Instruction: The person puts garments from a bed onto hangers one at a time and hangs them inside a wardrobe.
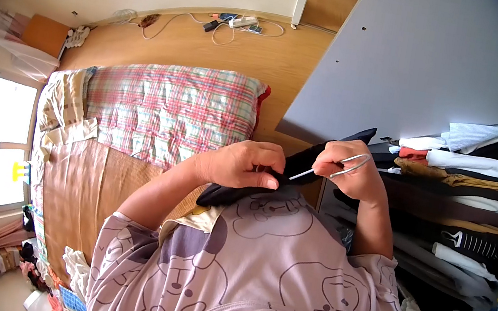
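Observation:
My right hand [350, 171] is closed around a white clothes hanger [304, 175]; its curved hook sticks out past the fingers. Just left of it, my left hand [244, 164] has its fingers curled at a black garment [226, 196], thumb and fingertips against the cloth. The garment lies across the front of my body, and part of it shows beyond my right hand. Most of the hanger below the hook is hidden by the cloth and hands.
On the right, an open wardrobe holds many hanging clothes [482, 205] beside a pale door panel [433, 61]. A bed with a plaid quilt [171, 111] and a brown mat [70, 192] stands left. A power strip [243, 22] and cables lie on the floor.

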{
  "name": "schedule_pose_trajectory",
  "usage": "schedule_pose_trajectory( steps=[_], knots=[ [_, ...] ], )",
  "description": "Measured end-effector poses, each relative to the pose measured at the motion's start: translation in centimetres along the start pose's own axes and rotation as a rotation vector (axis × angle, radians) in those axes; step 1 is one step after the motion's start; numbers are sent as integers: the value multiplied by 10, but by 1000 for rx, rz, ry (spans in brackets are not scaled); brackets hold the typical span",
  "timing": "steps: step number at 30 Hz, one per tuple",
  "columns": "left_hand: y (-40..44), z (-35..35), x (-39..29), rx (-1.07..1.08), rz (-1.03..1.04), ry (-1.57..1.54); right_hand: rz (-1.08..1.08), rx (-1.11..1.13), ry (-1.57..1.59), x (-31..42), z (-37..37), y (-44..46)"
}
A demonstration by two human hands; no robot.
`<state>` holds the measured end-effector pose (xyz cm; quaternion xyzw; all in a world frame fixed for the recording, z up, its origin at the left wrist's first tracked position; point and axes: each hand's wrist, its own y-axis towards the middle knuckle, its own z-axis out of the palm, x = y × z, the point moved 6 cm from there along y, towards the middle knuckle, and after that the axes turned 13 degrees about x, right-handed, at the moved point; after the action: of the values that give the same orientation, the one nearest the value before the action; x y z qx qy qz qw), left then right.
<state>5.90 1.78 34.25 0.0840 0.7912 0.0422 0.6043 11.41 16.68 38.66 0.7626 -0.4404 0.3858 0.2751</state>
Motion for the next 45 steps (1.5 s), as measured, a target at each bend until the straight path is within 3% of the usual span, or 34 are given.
schedule_pose_trajectory(
  steps=[4,9,13,17,23,27,29,35,40,45],
  knots=[
    [-1,-1,-12,-39,-8,-33,-23,-47,78,-1,-5,0],
    [-3,-11,-30,-90,-24,351,75,-95,127,-15,-13,-8],
    [-17,-27,-41,-151,-164,598,115,-150,211,-29,-32,-24],
    [-15,-26,-52,-126,-74,755,160,-124,118,-25,-40,-30],
    [-20,-30,-50,-110,-163,957,152,-225,175,-37,-43,-30],
    [-14,-37,-54,-220,-94,994,215,-304,22,-31,-47,-32],
    [-18,-42,-50,-187,-167,1076,115,-296,100,-22,-50,-36],
    [-30,-60,-34,-151,-161,902,216,-225,-12,-24,-56,-51],
    [-36,-58,-13,-173,-201,674,111,-343,-24,-23,-53,-48],
    [-29,-53,-14,-259,-178,636,126,-310,-18,-14,-46,-23]
  ],
)
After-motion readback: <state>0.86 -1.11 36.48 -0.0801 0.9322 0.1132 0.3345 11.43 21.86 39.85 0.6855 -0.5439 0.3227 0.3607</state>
